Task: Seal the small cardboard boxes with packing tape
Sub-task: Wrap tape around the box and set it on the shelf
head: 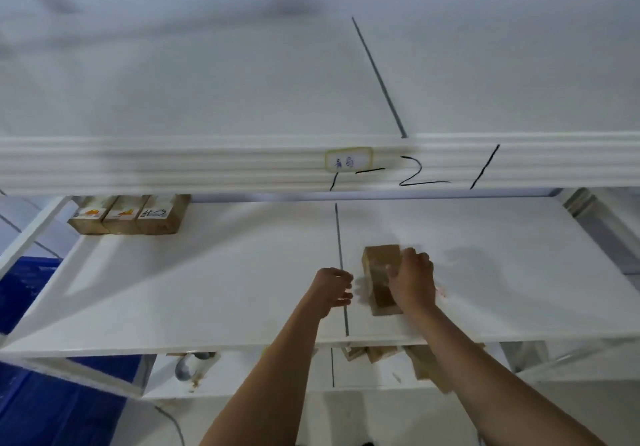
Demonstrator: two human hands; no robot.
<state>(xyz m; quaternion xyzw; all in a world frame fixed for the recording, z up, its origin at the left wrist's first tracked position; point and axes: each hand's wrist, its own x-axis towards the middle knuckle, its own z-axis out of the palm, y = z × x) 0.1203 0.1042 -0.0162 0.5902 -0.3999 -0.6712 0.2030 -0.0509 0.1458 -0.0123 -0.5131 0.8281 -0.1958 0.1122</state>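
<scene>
My right hand (412, 281) grasps the small brown cardboard box (379, 274) lying on the white shelf (207, 289); my left hand (332, 288), just left of the box, hangs loosely curled, holding nothing.

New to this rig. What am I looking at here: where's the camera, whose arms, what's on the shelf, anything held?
There is no robot: one wide-angle camera sits on a person's head, looking forward and down, so the two bare arms are the wearer's own. The right hand rests on a small cardboard box lying on a white shelf, its fingers curled over the box's top. The left hand hovers just left of the box, fingers loosely curled, holding nothing that I can see. Three more boxes stand in a row at the shelf's back left. A lower shelf shows more cardboard, blurred.
</scene>
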